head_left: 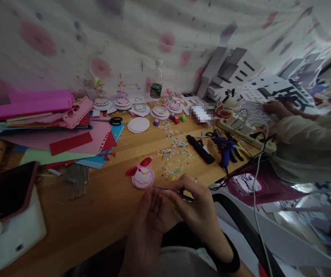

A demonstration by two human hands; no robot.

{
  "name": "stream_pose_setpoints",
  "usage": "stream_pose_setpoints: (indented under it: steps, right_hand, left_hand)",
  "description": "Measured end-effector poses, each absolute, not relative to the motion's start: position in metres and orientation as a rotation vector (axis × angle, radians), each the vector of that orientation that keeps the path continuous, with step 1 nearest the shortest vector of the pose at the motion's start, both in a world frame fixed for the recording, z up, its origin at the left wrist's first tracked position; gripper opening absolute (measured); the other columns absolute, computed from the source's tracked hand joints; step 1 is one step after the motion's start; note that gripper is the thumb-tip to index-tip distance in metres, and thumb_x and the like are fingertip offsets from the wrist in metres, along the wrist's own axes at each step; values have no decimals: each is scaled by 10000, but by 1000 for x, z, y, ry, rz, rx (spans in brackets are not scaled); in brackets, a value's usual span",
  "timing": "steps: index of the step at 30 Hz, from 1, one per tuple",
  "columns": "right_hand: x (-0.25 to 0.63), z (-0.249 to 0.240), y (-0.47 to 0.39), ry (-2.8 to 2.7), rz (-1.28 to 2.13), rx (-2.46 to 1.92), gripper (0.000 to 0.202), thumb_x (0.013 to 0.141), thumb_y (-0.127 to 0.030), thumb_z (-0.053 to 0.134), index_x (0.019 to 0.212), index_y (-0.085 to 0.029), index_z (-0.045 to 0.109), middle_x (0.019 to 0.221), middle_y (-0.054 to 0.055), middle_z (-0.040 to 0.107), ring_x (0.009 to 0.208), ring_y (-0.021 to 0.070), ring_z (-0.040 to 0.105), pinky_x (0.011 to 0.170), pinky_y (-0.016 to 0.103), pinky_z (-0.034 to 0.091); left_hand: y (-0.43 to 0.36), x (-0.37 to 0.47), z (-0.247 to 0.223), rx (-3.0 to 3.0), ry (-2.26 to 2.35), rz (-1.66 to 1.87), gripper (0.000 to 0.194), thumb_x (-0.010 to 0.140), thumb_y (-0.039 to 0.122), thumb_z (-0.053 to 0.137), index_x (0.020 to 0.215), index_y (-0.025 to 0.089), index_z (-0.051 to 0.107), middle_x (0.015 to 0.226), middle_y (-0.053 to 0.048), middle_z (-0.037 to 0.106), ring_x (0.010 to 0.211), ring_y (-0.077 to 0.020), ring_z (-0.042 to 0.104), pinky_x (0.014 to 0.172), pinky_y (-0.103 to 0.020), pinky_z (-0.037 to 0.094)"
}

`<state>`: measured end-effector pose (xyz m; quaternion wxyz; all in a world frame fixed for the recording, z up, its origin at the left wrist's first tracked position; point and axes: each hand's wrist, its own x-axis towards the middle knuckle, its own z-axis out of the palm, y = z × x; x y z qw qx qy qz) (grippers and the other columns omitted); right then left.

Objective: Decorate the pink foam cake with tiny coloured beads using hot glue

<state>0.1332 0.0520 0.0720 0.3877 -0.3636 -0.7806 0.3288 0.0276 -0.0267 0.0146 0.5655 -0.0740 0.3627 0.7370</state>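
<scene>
My right hand [198, 202], with a ring on one finger, pinches a thin dark tool [188, 197] that looks like tweezers. Its narrow tip points left, above the fingers of my left hand [151, 217]. That hand is turned palm up and slightly cupped, fingers stretched out; whether anything tiny lies in it I cannot make out. Just beyond both hands, a small white paper hat [142, 179] with pink trim and a red bow [146, 162] stands on the table. Scattered colourful confetti dots [173, 169] lie to its right.
Coloured paper sheets [70, 144] and black scissors [115, 121] lie left, near a phone [6, 192]. Decorated paper hats [122, 102] line the back beside a bottle [156, 86]. A blue glue gun [224, 150], its cable and a power strip [246, 134] are right, near another person's arm [301, 142].
</scene>
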Motion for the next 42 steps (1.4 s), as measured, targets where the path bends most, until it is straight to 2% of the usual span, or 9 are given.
stream_pose_setpoints:
  steps: [3, 5, 7, 9, 13, 22, 29, 35, 42]
  right_hand:
    - [136, 73, 67, -2003, 767, -930, 135, 882, -237, 729, 757, -208, 688, 689, -1, 638, 634, 149, 571, 589, 275, 433]
    - [136, 73, 76, -2009, 745, -906, 103, 872, -211, 737, 776, -205, 702, 709, 4, 642, 653, 152, 574, 603, 275, 437]
    - [135, 72, 83, -2012, 751, -877, 93, 865, -185, 741, 781, -200, 703, 719, 4, 639, 662, 150, 575, 604, 270, 435]
    - [133, 69, 86, -2026, 768, -848, 93, 864, -168, 741, 785, -193, 699, 728, 5, 636, 674, 151, 579, 609, 269, 434]
    - [129, 65, 88, -2078, 773, -806, 105, 869, -149, 734, 781, -184, 690, 735, 13, 633, 708, 163, 585, 628, 275, 435]
    - [124, 67, 93, -2150, 783, -762, 101, 897, -159, 705, 796, -163, 703, 742, 31, 617, 712, 176, 588, 622, 290, 437]
    - [122, 67, 94, -2169, 770, -710, 131, 932, -210, 678, 821, -155, 718, 750, 41, 623, 722, 182, 593, 645, 306, 446]
    - [122, 67, 94, -2155, 772, -670, 119, 934, -208, 681, 832, -159, 718, 750, 38, 619, 720, 174, 591, 644, 297, 448]
    - [119, 64, 94, -2153, 755, -656, 117, 940, -208, 672, 842, -158, 714, 759, 43, 624, 721, 181, 592, 647, 306, 451]
  left_hand:
    - [-29, 12, -10, 138, 1375, 1841, 242, 772, 337, 784, 933, 177, 699, 866, -37, 742, 775, -151, 714, 718, -264, 586]
    - [-26, -2, -23, 395, 1757, 1870, 408, 707, 435, 811, 993, 185, 662, 938, -55, 718, 819, -192, 698, 735, -337, 591]
    - [-18, -15, -30, 546, 1913, 1859, 643, 583, 438, 877, 1128, 211, 621, 1174, -98, 669, 1055, -273, 658, 908, -454, 558]
    - [-8, -23, -32, 827, 2051, 1803, 760, 536, 419, 895, 1201, 214, 591, 1304, -136, 608, 1223, -337, 573, 1055, -539, 457]
    - [8, -25, -27, 1263, 2178, 1677, 677, 662, 440, 822, 1233, 169, 579, 1273, -179, 633, 1210, -357, 586, 1056, -560, 444]
    - [4, -25, -22, 1055, 2180, 1557, 459, 768, 495, 693, 1118, 203, 641, 1127, -116, 697, 1117, -323, 619, 1001, -502, 472]
    - [4, -25, -22, 960, 2194, 1525, 489, 727, 594, 701, 1015, 202, 654, 1056, -118, 699, 1117, -351, 618, 1004, -540, 459]
    - [3, -25, -22, 984, 2177, 1563, 537, 739, 581, 708, 1112, 200, 648, 1140, -125, 702, 1136, -332, 622, 1027, -522, 461]
    - [5, -25, -21, 1014, 2171, 1588, 546, 737, 599, 714, 1119, 214, 652, 1133, -110, 710, 1121, -316, 638, 1011, -503, 487]
